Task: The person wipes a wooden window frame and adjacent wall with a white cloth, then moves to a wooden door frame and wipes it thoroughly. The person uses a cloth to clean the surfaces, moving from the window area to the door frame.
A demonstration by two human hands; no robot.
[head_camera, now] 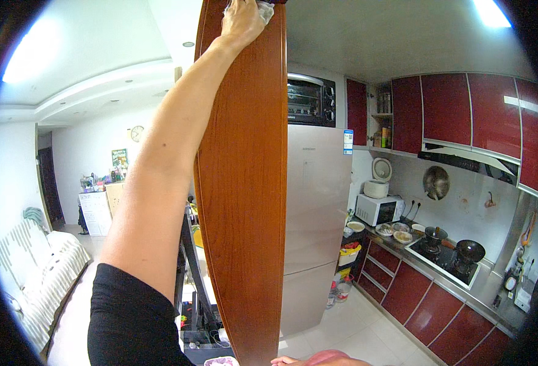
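My left arm in a black sleeve reaches up across the view. At the top edge, my left hand presses a crumpled whitish cloth or wipe against the upper part of a tall brown wooden panel. Part of that hand is cut off by the frame's top. Low in the view, a small part of my right hand shows at the bottom edge, near the panel's foot; what it holds, if anything, is hidden. A pink thing lies beside it, partly cut off.
Right of the panel stand a fridge with an oven on top, and a counter with a gas stove. Left are a striped sofa and a black metal frame. A pink-and-white container sits at the bottom.
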